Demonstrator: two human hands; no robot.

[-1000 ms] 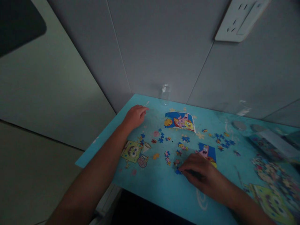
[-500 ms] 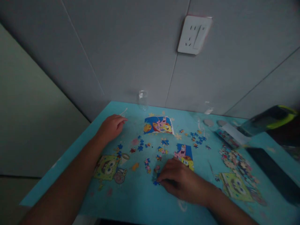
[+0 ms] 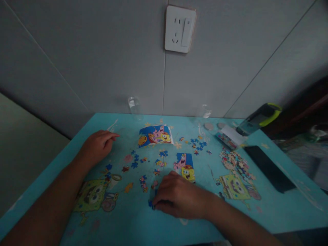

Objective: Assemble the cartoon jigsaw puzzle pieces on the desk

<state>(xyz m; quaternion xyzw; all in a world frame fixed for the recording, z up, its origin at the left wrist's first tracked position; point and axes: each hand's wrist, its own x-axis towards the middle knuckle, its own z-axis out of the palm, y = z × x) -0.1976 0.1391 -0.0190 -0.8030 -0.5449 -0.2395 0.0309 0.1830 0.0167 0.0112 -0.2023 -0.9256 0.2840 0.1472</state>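
we see our right hand (image 3: 176,198) lying palm down on the turquoise table (image 3: 179,229), its fingers curled over and pinching a small blue puzzle piece (image 3: 151,204) against the tabletop at the fingertips; the piece peeks out at the left edge of the hand, near the front of the table. our left hand (image 3: 98,145) rests flat farther back and to the left, fingers loosely stretched and holding nothing, its tips pointing toward a thin clear strip (image 3: 112,125) that lies just beyond them. between the two hands we find scattered loose pieces (image 3: 142,164), blue, pink and orange. just behind the right hand sits a small assembled section (image 3: 185,166), and farther back a larger assembled section (image 3: 155,135). a clear cup (image 3: 134,104) stands at the wall. to the right lie a heap of mixed pieces (image 3: 235,163), a dark phone (image 3: 269,168) and a bottle with a green handle (image 3: 258,119) on its side. a wall socket (image 3: 180,29) hangs above.
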